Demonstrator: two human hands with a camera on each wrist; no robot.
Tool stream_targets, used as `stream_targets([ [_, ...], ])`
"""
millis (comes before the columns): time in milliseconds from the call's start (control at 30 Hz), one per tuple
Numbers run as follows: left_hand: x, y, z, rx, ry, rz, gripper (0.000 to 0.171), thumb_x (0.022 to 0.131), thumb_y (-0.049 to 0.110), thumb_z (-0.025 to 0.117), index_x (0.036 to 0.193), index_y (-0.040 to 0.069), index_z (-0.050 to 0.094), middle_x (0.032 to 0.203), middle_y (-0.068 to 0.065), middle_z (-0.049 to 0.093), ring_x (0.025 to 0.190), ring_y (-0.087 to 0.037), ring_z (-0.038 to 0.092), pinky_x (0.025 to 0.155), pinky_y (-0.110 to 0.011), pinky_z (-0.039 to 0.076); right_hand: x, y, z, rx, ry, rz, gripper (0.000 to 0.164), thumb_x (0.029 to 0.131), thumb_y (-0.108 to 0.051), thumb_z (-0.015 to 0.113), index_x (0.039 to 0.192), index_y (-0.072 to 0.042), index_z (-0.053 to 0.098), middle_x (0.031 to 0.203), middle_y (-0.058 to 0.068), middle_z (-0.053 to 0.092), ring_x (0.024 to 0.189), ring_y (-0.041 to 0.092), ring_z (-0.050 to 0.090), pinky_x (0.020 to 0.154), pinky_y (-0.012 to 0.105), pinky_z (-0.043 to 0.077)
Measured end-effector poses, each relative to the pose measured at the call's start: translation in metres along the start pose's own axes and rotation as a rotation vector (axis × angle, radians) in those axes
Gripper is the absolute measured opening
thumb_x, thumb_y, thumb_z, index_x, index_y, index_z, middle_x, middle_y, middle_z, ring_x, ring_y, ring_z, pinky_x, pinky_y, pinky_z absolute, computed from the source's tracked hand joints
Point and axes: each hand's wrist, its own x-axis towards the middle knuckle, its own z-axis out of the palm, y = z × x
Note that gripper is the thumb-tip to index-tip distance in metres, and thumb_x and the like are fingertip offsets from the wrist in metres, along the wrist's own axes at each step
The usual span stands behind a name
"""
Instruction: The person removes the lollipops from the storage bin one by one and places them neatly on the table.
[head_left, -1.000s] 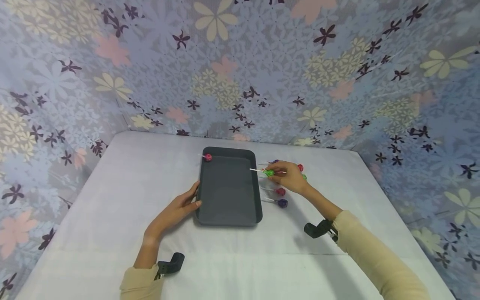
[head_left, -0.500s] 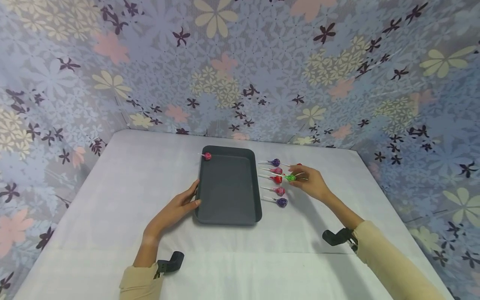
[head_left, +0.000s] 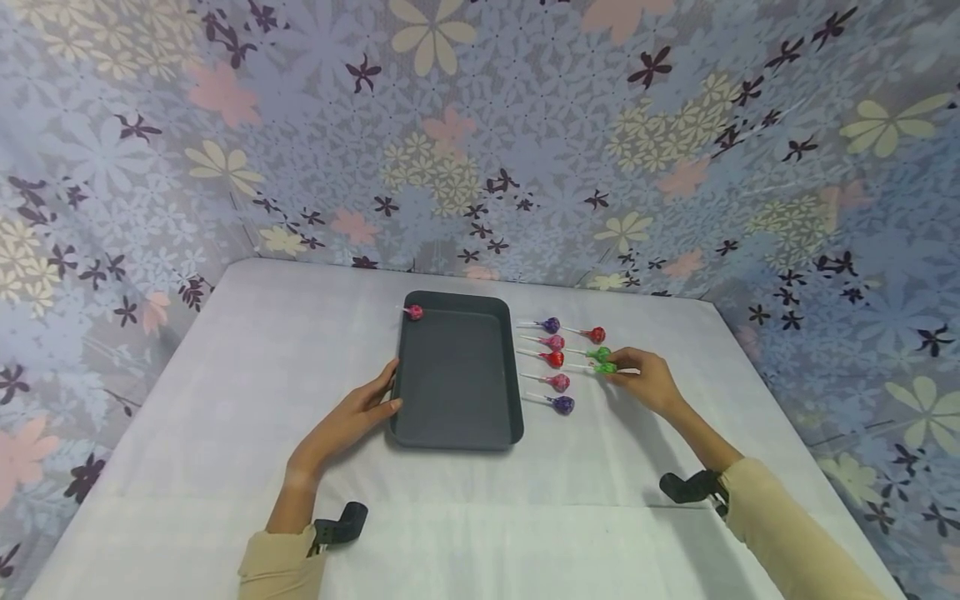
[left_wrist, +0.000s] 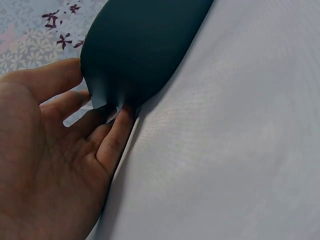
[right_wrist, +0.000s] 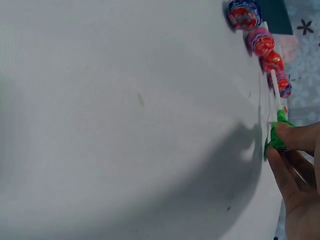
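Note:
My left hand (head_left: 345,429) holds the dark grey tray (head_left: 457,383) by its left side, thumb on the rim. In the left wrist view its fingertips sit against the tray wall (left_wrist: 140,45). My right hand (head_left: 648,383) pinches a green-wrapped lollipop (head_left: 604,368) by its head, stick pointing left, close over the table. Just behind it lies another green lollipop (head_left: 597,354). A pink lollipop (head_left: 414,312) rests at the tray's far left corner, its stick over the rim.
Right of the tray is a column of lollipops: purple (head_left: 551,325), pink (head_left: 553,342), red (head_left: 553,359), pink (head_left: 559,382) and purple (head_left: 562,405). Another red lollipop (head_left: 596,335) lies behind the green ones. A floral cloth (head_left: 480,167) hangs behind the white-covered table (head_left: 480,533).
My right hand has carried the green lollipop from beside the tray's right rim rightward and nearer, uncovering the column and the other green lollipop. My left hand and the tray stay put.

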Motion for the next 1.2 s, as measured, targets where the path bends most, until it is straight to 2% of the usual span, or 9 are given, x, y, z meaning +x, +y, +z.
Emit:
stream_targets([
  [167, -0.001, 0.001, -0.001, 0.0, 0.003, -0.004, 0.072, 0.103, 0.028, 0.051, 0.158, 0.011, 0.008, 0.164, -0.014, 0.005, 0.149, -0.037, 0.013, 0.12, -0.052, 0.017, -0.002, 0.007, 0.002, -0.012, 0.008, 0.018, 0.03, 0.085, 0.002, 0.07, 0.114, 0.009, 0.064, 0.118, 0.028, 0.064, 0.106, 0.041, 0.065, 0.087, 0.042, 0.057],
  [533, 0.0, 0.001, 0.0, -0.002, -0.001, 0.009, 0.07, 0.103, 0.027, 0.049, 0.158, 0.009, 0.008, 0.164, -0.016, 0.004, 0.149, -0.039, 0.011, 0.12, -0.053, 0.016, -0.001, 0.012, 0.006, -0.026, 0.041, 0.031, 0.027, 0.086, -0.001, 0.072, 0.11, 0.007, 0.067, 0.109, 0.026, 0.069, 0.1, 0.039, 0.067, 0.083, 0.041, 0.059],
  [900, 0.002, -0.003, -0.001, 0.011, -0.001, 0.018, 0.071, 0.103, 0.028, 0.049, 0.158, 0.008, 0.008, 0.163, -0.016, 0.004, 0.149, -0.039, 0.011, 0.12, -0.053, 0.016, -0.002, 0.012, 0.004, -0.002, 0.015, 0.03, 0.029, 0.086, -0.001, 0.072, 0.113, 0.008, 0.066, 0.114, 0.027, 0.066, 0.104, 0.039, 0.065, 0.085, 0.038, 0.058],
  [1200, 0.001, -0.003, 0.0, -0.003, -0.003, 0.007, 0.07, 0.103, 0.028, 0.049, 0.158, 0.012, 0.009, 0.163, -0.016, 0.004, 0.149, -0.039, 0.011, 0.12, -0.053, 0.016, -0.003, 0.012, 0.005, -0.011, 0.002, 0.051, 0.03, 0.086, -0.001, 0.071, 0.114, 0.007, 0.066, 0.116, 0.026, 0.065, 0.106, 0.039, 0.065, 0.087, 0.041, 0.058],
])
